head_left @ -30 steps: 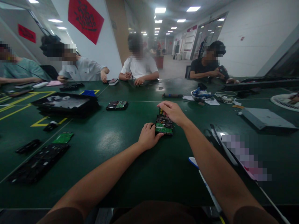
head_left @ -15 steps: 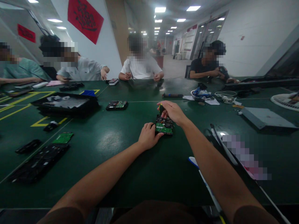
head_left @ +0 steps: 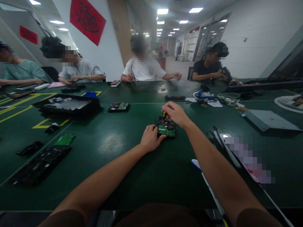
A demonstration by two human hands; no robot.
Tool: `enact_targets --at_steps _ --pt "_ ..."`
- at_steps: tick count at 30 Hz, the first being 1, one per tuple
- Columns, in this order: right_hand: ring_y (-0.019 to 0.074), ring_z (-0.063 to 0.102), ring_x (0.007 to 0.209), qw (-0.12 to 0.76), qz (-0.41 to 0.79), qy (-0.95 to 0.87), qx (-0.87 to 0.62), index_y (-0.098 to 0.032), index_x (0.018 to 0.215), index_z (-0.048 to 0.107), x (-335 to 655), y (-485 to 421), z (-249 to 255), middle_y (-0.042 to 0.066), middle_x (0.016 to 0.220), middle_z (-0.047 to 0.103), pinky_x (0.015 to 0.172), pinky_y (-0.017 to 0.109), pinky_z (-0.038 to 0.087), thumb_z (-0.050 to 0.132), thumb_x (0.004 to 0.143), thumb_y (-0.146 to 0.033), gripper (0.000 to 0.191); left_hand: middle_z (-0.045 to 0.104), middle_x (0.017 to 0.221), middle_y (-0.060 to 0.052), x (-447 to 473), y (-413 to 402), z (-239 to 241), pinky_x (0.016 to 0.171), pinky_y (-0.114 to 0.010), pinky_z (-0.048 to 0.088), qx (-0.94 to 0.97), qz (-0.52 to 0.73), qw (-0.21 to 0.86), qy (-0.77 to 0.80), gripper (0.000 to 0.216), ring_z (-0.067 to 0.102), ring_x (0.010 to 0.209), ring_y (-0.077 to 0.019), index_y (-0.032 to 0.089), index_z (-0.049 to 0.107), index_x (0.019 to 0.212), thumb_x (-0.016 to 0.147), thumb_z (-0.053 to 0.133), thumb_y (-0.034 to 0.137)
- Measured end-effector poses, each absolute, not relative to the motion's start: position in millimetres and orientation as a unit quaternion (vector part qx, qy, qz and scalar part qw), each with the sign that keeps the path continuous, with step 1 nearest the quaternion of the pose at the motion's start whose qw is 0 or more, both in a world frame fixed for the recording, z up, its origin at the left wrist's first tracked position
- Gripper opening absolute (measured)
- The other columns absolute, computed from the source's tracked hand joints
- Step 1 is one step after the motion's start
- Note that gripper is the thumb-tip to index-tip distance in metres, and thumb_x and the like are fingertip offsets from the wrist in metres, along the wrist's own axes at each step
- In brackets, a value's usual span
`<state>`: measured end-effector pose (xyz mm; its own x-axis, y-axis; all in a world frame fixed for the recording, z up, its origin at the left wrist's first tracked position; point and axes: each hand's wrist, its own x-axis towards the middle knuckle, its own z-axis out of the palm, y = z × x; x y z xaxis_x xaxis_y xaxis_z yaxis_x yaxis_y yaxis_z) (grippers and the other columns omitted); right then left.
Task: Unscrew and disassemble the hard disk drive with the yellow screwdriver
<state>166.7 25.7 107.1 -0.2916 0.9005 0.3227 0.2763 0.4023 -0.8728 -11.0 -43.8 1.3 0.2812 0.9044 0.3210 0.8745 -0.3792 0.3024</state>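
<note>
A hard drive (head_left: 166,130) with a green circuit board lies on the green table in front of me. My left hand (head_left: 151,137) is closed on its left side, the thumb along the near edge. Above the drive's far part, my right hand (head_left: 174,113) pinches a small screwdriver (head_left: 164,113) with a yellow and black handle. The screwdriver stands roughly upright, pointing down at the drive; its tip is too small to make out. Farther left on the table lies another hard drive (head_left: 118,107), apart from both hands.
Left stand a black tray (head_left: 66,108), a loose green circuit board (head_left: 64,139) and a black panel (head_left: 40,165). To the right are a grey metal box (head_left: 272,120), a bowl (head_left: 203,96) with blue items, and a dark cylindrical tool (head_left: 175,97). Several people sit opposite.
My right hand has shifted slightly and its fingers have turned on the screwdriver, showing more of the handle. My left hand and the drive stay put. Two people opposite have moved their arms.
</note>
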Motion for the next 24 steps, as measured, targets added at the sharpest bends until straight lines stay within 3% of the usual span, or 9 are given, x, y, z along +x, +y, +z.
enact_targets --at_steps 3,11,17,24 --pt "0.0103 0.056 0.056 0.425 0.367 -0.726 -0.397 -0.023 0.095 0.068 167.1 24.5 109.8 0.002 0.094 0.073 0.051 0.025 0.041 0.055 0.096 -0.049 0.029 0.058 0.137 -0.018 -11.5 -43.7 1.5 0.112 -0.05 0.043 0.801 0.224 0.035 0.554 0.059 0.048 0.133 -0.0357 0.015 0.063 0.127 0.098 0.051 0.065" --pt "0.0097 0.056 0.056 0.414 0.366 -0.734 -0.395 -0.022 0.096 0.071 169.3 24.4 112.6 0.004 0.096 0.073 0.05 0.024 0.041 0.051 0.099 -0.049 0.034 0.058 0.136 -0.018 -11.4 -43.6 0.8 0.113 -0.05 0.043 0.8 0.225 0.029 0.555 0.058 0.049 0.131 -0.0352 0.015 0.063 0.128 0.098 0.052 0.064" --pt "0.0109 0.058 0.054 0.427 0.381 -0.713 -0.406 -0.023 0.095 0.07 167.0 28.9 104.7 0.004 0.086 0.071 0.047 0.024 0.042 0.05 0.099 -0.061 0.044 0.058 0.136 -0.019 -10.3 -44.5 2.5 0.113 -0.05 0.043 0.799 0.227 0.031 0.556 0.057 0.049 0.132 -0.0356 0.015 0.063 0.126 0.097 0.053 0.064" --pt "0.0144 0.059 0.058 0.418 0.401 -0.716 -0.391 -0.023 0.1 0.071 170.6 33.5 103.2 0.002 0.075 0.067 0.051 0.026 0.045 0.051 0.099 -0.052 0.036 0.059 0.135 -0.02 -11.1 -43.5 1.4 0.113 -0.051 0.043 0.799 0.22 0.032 0.558 0.061 0.049 0.132 -0.0367 0.012 0.063 0.128 0.097 0.053 0.064"
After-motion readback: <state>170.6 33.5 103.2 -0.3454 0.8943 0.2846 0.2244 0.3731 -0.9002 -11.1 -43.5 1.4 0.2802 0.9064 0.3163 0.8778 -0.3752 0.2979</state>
